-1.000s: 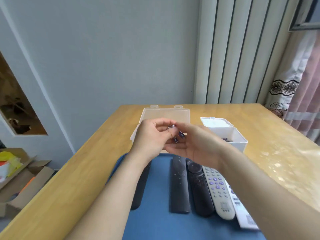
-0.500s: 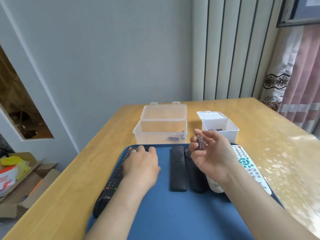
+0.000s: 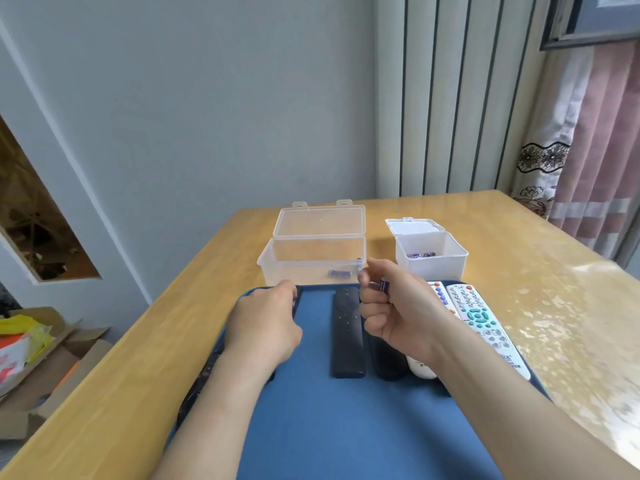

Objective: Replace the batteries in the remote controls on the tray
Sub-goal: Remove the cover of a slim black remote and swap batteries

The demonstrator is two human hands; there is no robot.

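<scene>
Right hand (image 3: 398, 313) raised palm-in above the blue tray (image 3: 346, 427), thumb and fingers curled round a small purple-labelled battery (image 3: 383, 287), only its top end showing. Left hand (image 3: 265, 323) palm down, fingers closed over the far end of a black remote (image 3: 202, 382) at the tray's left edge; most of that remote hidden under hand and forearm, grip itself hard to see, probably a light clasp. Between the hands, a slim matte black remote (image 3: 347, 332), lying lengthwise. Beside it a rounded glossy black remote (image 3: 388, 362), far end hidden behind the right hand. Further right, two white remotes (image 3: 479, 320) with coloured buttons, near ends cut off by the right forearm. Beyond the tray, a clear plastic box (image 3: 311, 259), hinged lid open, one battery inside. To its right a smaller white box (image 3: 431, 258), open, with purple batteries barely visible over the rim. All on a glossy wooden table (image 3: 536, 271).
</scene>
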